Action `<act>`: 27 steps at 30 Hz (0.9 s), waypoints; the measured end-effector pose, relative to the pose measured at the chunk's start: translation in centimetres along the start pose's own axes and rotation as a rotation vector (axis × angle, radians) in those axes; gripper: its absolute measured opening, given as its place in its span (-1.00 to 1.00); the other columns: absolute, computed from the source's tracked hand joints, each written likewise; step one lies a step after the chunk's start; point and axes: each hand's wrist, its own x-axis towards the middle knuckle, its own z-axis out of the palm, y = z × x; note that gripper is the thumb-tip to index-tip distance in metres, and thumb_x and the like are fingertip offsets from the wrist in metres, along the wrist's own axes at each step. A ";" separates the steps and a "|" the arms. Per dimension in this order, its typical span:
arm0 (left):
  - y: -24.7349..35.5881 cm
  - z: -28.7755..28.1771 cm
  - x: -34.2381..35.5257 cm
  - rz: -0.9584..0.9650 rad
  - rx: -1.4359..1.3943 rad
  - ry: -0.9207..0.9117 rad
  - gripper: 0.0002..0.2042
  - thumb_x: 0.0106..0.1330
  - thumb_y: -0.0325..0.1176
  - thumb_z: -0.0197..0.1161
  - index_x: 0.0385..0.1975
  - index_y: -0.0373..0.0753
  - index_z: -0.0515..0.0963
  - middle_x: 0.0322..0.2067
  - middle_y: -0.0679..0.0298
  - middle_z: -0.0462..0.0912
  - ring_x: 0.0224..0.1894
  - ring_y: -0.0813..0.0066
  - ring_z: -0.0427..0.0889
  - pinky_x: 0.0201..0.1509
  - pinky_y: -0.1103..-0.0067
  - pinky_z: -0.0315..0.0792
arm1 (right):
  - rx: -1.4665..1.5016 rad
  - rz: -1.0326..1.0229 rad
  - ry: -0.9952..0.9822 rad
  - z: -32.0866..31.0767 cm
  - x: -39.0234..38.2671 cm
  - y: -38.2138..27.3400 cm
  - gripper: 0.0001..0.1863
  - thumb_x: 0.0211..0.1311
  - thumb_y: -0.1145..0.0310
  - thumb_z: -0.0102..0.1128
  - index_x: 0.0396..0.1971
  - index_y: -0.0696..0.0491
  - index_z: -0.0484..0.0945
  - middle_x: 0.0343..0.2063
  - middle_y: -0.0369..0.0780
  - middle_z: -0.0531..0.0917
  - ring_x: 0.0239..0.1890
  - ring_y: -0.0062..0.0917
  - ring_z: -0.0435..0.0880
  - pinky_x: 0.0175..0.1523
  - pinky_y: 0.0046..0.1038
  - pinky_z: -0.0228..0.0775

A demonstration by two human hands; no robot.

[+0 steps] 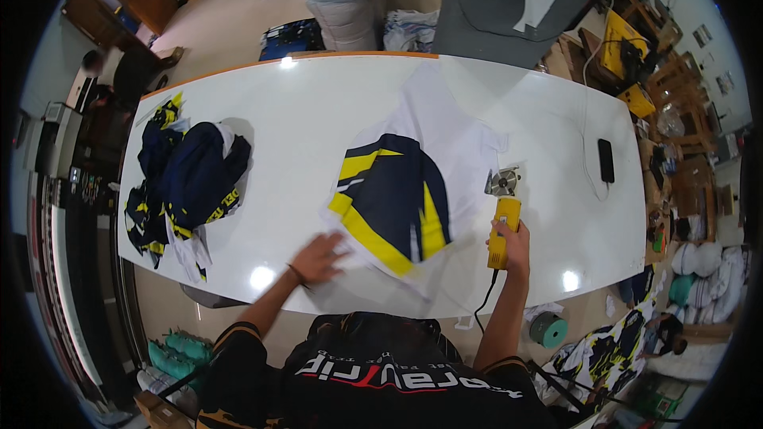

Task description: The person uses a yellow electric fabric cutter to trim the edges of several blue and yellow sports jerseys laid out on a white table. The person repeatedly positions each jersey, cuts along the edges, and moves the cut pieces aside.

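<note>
My right hand [518,248] is wrapped round the yellow body of an electric rotary cloth cutter [508,211]. Its round metal blade points away from me, at the right edge of the white fabric [435,121]. On that fabric is a printed panel [391,200] in navy, yellow and white, lying flat on the table. My left hand [319,259] is just off the panel's lower left edge, slightly blurred, fingers spread and holding nothing. From the cutter's lower end a black cord runs down past the table edge.
A heap of navy and yellow cut cloth [195,179] lies on the left of the white table [286,111]. Toward the right end sits a black phone [606,160] with a white cable. A green-ended spool [548,330] stands below the near edge. At far left is another person [131,71].
</note>
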 end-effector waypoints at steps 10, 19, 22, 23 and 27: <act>-8.1 -6.0 0.6 -0.449 0.163 0.660 -0.58 0.10 -0.37 0.54 0.01 -0.16 0.67 -0.02 0.19 0.72 0.07 0.10 0.64 0.23 0.21 0.41 | 0.007 0.069 -0.045 3.6 2.1 -2.0 -0.58 0.19 0.30 0.44 -0.06 0.23 0.54 -0.41 -0.19 0.58 -0.51 -0.40 0.68 -0.43 -0.39 0.56; 9.7 3.7 8.6 -0.370 -0.025 0.019 -0.25 0.39 0.22 0.25 0.52 0.02 0.32 0.61 -0.03 -0.03 0.65 -0.15 -0.13 0.60 -0.16 -0.15 | 0.055 0.109 0.052 0.8 2.5 2.7 -0.60 0.21 0.29 0.44 -0.08 0.18 0.50 -0.45 -0.19 0.59 -0.56 -0.36 0.68 -0.49 -0.34 0.56; 12.4 4.3 7.6 -0.289 -0.161 0.018 -0.23 0.38 0.20 0.26 0.52 -0.02 0.30 0.60 -0.06 0.01 0.65 -0.16 -0.10 0.60 -0.17 -0.15 | -0.003 0.066 0.133 -1.2 1.6 4.1 -0.60 0.20 0.30 0.45 -0.09 0.16 0.49 -0.47 -0.20 0.59 -0.57 -0.37 0.68 -0.50 -0.34 0.57; 12.3 4.7 7.3 -0.240 -0.149 0.078 -0.21 0.37 0.18 0.29 0.53 -0.04 0.28 0.59 -0.08 0.02 0.64 -0.17 -0.06 0.60 -0.16 -0.14 | -0.025 0.044 0.163 -1.8 1.1 4.5 -0.61 0.19 0.31 0.46 -0.10 0.15 0.49 -0.46 -0.20 0.59 -0.57 -0.38 0.68 -0.50 -0.34 0.57; 7.4 3.4 7.9 -0.447 -0.123 0.171 -0.20 0.36 0.23 0.27 0.53 -0.02 0.28 0.60 -0.04 0.00 0.64 -0.16 -0.07 0.60 -0.16 -0.18 | -0.121 -0.073 0.220 -3.7 -2.8 6.7 -0.60 0.15 0.37 0.50 -0.09 0.15 0.50 -0.43 -0.21 0.62 -0.56 -0.45 0.67 -0.47 -0.40 0.58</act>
